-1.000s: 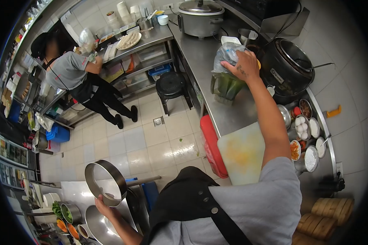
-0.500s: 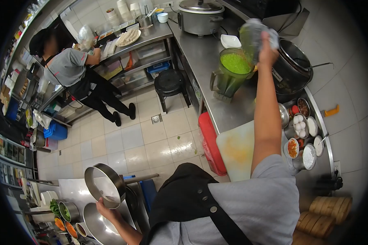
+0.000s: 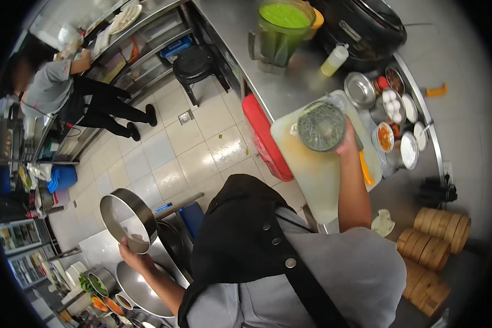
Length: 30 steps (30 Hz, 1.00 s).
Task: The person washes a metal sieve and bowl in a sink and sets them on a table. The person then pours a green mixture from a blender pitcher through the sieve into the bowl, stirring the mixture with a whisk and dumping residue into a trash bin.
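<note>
My left hand (image 3: 135, 256) is closed on the rim of a round metal drum sieve (image 3: 150, 221), held tilted over a large steel bowl (image 3: 147, 292). My right hand (image 3: 347, 139) grips a clear container (image 3: 321, 126) smeared with green residue inside. That container is above the pale cutting board (image 3: 298, 183), where a knife with an orange handle (image 3: 366, 169) lies. Farther along the counter stands a blender jug (image 3: 281, 38) full of bright green liquid.
Near the board are a squeeze bottle (image 3: 334, 60), an empty steel bowl (image 3: 359, 91), eggs (image 3: 392, 106) and small ingredient bowls. Bamboo steamers (image 3: 426, 249) sit at lower right. A black stool (image 3: 194, 65) stands on the floor; a co-worker (image 3: 60, 82) works at the left counter.
My right hand has brought the clear container from beside the blender jug back over the cutting board. The view has shifted, and my left hand still holds the sieve above the bowl.
</note>
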### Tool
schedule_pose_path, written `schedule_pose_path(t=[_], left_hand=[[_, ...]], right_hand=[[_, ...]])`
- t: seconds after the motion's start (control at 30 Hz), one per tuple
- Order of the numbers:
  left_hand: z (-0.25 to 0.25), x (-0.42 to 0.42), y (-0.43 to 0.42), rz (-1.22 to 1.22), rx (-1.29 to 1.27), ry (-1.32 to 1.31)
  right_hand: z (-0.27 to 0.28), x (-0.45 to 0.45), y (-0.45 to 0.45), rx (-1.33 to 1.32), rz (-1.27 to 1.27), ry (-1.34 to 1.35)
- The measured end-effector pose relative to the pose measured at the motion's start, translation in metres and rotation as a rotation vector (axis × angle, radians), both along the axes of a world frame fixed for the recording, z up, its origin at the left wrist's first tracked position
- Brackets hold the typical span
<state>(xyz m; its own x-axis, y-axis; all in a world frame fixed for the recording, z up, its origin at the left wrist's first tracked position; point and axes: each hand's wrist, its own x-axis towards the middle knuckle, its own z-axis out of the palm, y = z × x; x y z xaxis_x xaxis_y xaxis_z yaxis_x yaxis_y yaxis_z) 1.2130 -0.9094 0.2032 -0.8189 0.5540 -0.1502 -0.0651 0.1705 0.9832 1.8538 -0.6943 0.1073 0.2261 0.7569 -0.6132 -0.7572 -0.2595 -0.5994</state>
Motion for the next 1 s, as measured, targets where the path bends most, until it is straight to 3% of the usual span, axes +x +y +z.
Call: schedule_pose_path(t=[0.03,0.13,0.2,0.3,0.4,0.47,0.53,0.6,0.7,0.8,0.9,0.93,0.97,1.0], left_hand=[[-0.005,-0.005,0.008,-0.037,0.044,-0.016],[0.015,0.015,0.039,-0.151,0.088,0.051],[0.027,0.028,0.05,-0.12,0.067,0.083],[0.032,0.033,0.052,-0.134,0.045,0.152],[0.028,0.025,0.039,-0.16,0.052,0.173],[0.022,0.018,0.028,-0.032,0.074,0.085],[0.01,0.004,0.005,0.094,0.073,0.108],[-0.007,-0.017,-0.032,0.214,0.038,0.246],[-0.014,-0.036,-0.104,0.424,-0.004,0.238],[0.021,-0.012,-0.142,0.582,0.054,-0.002],[0.001,-0.019,-0.208,0.698,-0.072,0.069],[0.005,-0.013,-0.206,0.813,-0.041,0.017],[0.008,-0.009,-0.208,0.906,-0.03,-0.037],[-0.004,-0.01,-0.232,0.828,0.013,-0.014]], right_hand=[[-0.001,-0.001,-0.004,-0.041,-0.017,-0.089],[-0.023,0.031,-0.017,-0.36,0.085,-0.839],[0.031,0.029,-0.026,-0.735,0.483,-1.669],[0.097,0.005,-0.027,-0.458,0.095,-2.026],[0.135,-0.054,0.023,0.192,0.098,-1.388],[0.11,-0.101,0.076,0.431,0.289,-0.977],[0.079,-0.163,0.138,0.535,0.229,-0.895],[0.051,-0.203,0.201,0.501,0.1,-1.157],[0.053,-0.241,0.25,0.415,-0.109,-1.251],[0.062,-0.251,0.258,0.479,-0.241,-0.903],[0.052,-0.235,0.253,0.21,-0.382,-1.19],[0.05,-0.237,0.251,0.191,-0.662,-1.249],[0.05,-0.229,0.235,0.089,-0.569,-1.288],[0.032,-0.206,0.23,0.136,-0.509,-2.021]])
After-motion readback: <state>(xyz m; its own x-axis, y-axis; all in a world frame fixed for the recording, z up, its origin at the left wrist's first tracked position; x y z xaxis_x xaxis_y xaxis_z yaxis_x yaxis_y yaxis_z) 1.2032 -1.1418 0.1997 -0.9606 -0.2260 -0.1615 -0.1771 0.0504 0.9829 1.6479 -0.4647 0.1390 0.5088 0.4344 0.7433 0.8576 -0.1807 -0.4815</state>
